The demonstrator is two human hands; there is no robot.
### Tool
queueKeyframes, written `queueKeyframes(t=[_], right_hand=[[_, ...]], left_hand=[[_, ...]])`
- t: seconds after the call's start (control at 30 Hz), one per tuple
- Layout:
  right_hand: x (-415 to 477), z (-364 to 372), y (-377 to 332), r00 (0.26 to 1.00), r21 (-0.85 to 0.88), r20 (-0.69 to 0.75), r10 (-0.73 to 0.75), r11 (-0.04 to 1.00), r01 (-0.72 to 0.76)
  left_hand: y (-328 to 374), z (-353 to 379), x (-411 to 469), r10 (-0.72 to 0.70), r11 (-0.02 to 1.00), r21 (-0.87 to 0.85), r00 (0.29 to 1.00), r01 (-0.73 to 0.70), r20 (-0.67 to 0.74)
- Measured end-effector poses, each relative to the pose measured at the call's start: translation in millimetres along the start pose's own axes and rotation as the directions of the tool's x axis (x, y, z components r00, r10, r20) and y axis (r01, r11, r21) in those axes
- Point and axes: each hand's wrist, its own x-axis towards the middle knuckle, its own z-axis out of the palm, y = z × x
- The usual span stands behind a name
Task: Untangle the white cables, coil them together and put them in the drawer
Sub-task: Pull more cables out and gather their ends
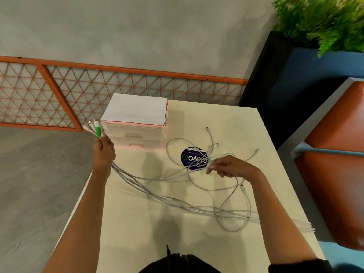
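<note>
Your left hand (103, 152) grips the white cables (173, 200) by their plug ends. They trail across the bench (128, 233) to your right hand (230, 167), which pinches one loop. Pull hard and the tangle could tighten.

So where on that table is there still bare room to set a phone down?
There are two bare patches on the table: the near strip between the forearms, below the bundle of white cables, and the far right corner beside the drawer unit. The middle and right are crowded, with loops lying over the round sticker by the right hand.
</note>
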Motion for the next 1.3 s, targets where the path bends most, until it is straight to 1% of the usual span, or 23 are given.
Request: queueKeyframes(t=[0.07, 0.1, 0.13, 0.2, 0.27, 0.3, 0.37, 0.43, 0.53, 0.6, 0.63, 0.7, 0.8, 0.87, 0.9, 0.93, 0.97, 1.03, 1.07, 1.1, 1.13, 1.23, 1.3], right_hand=[[3.9, 0.7, -20.7, 1.0, -0.072, 0.023, -0.012, 0.997, 0.014], [5.4, 0.2, -29.6, 0.997, -0.129, 0.073, 0.027, 0.992, -0.017], [6.1, -1.0, -37.0, 0.985, -0.202, 0.136, 0.103, 0.977, -0.074], [3.7, -6.0, -46.3, 0.917, -0.392, 0.219, 0.334, 0.891, -0.231], [-1.9, -14.1, -43.3, 0.834, -0.536, 0.195, 0.516, 0.768, -0.349], [-4.9, -18.3, -38.1, 0.817, -0.565, 0.167, 0.552, 0.733, -0.38], [-8.3, -22.9, -22.0, 0.826, -0.537, 0.115, 0.551, 0.734, -0.415], [-7.8, -19.1, -10.3, 0.872, -0.392, 0.134, 0.471, 0.833, -0.39], [-4.1, -1.2, -12.3, 0.954, -0.149, 0.166, 0.248, 0.963, -0.225], [-0.1, 8.8, -23.0, 0.973, -0.077, 0.183, 0.142, 0.989, -0.13], [2.1, 12.7, -28.3, 0.969, -0.087, 0.205, 0.135, 0.989, -0.119], [5.4, 16.2, -34.2, 0.934, -0.179, 0.283, 0.221, 0.968, -0.175], [2.3, 12.8, -25.0, 0.798, -0.45, 0.379, 0.468, 0.847, -0.283], [-2.4, 4.5, -8.0, 0.709, -0.62, 0.33, 0.623, 0.709, -0.335], [-4.5, -0.9, 2.2, 0.684, -0.666, 0.29, 0.669, 0.654, -0.358], [-6.7, -5.9, 13.3, 0.688, -0.681, 0.233, 0.687, 0.62, -0.389], [-7.1, -11.6, 26.2, 0.72, -0.675, 0.15, 0.678, 0.602, -0.426], [-9.1, -23.3, 44.6, 0.777, -0.575, -0.124, 0.617, 0.594, -0.563], [-10.4, -28.2, 51.6, 0.779, -0.497, -0.261, 0.57, 0.613, -0.614], [-11.2, -32.2, 54.2, 0.775, -0.427, -0.346, 0.528, 0.647, -0.631], [-11.3, -34.5, 53.0, 0.784, -0.355, -0.381, 0.49, 0.705, -0.614], [-13.4, -31.5, 29.3, 0.858, -0.168, -0.414, 0.304, 0.901, -0.4], [-14.4, -27.9, 5.2, 0.916, -0.218, -0.366, 0.163, 0.942, -0.255]], left_hand=[[0.9, 5.0, 0.7, 0.008, 1.0, 0.024, 0.999, -0.009, 0.041], [2.0, 6.3, 1.3, 0.013, 0.999, 0.029, 0.999, -0.014, 0.046], [2.9, 6.3, 3.0, 0.019, 0.999, 0.032, 0.999, -0.02, 0.037], [5.2, 2.2, 6.7, 0.036, 0.998, 0.041, 0.999, -0.036, 0.002], [6.5, -6.3, 11.1, 0.049, 0.998, 0.047, 0.998, -0.047, -0.05], [6.7, -11.0, 13.2, 0.056, 0.997, 0.055, 0.995, -0.051, -0.081], [6.5, -16.6, 14.9, 0.072, 0.994, 0.088, 0.99, -0.061, -0.125], [1.7, -14.9, 15.7, 0.101, 0.986, 0.141, 0.989, -0.085, -0.111], [-8.7, -2.7, 14.6, 0.132, 0.965, 0.234, 0.991, -0.122, -0.026], [-14.4, 6.1, 13.4, 0.138, 0.953, 0.269, 0.99, -0.142, 0.035], [-15.6, 9.6, 12.3, 0.15, 0.947, 0.278, 0.987, -0.16, 0.058], [-13.1, 13.7, 10.7, 0.182, 0.941, 0.275, 0.98, -0.198, 0.081], [-3.8, 9.2, 13.7, 0.225, 0.937, 0.262, 0.973, -0.23, 0.05], [1.5, 0.9, 16.9, 0.262, 0.924, 0.283, 0.965, -0.257, 0.02], [3.8, -2.7, 17.5, 0.291, 0.908, 0.312, 0.957, -0.28, 0.009], [6.3, -5.2, 16.9, 0.322, 0.885, 0.355, 0.947, -0.302, 0.003], [8.0, -6.5, 15.4, 0.347, 0.861, 0.398, 0.938, -0.318, -0.001], [8.5, -6.4, 12.4, 0.341, 0.837, 0.459, 0.94, -0.297, -0.014], [7.5, -6.3, 10.8, 0.322, 0.831, 0.487, 0.947, -0.27, -0.024], [5.6, -6.3, 9.9, 0.299, 0.826, 0.508, 0.954, -0.243, -0.032], [3.0, -7.0, 9.0, 0.286, 0.824, 0.518, 0.958, -0.23, -0.029], [-6.4, -5.4, 9.1, 0.267, 0.826, 0.519, 0.964, -0.219, -0.019], [-11.4, -2.4, 11.0, 0.241, 0.83, 0.524, 0.97, -0.192, -0.026]])
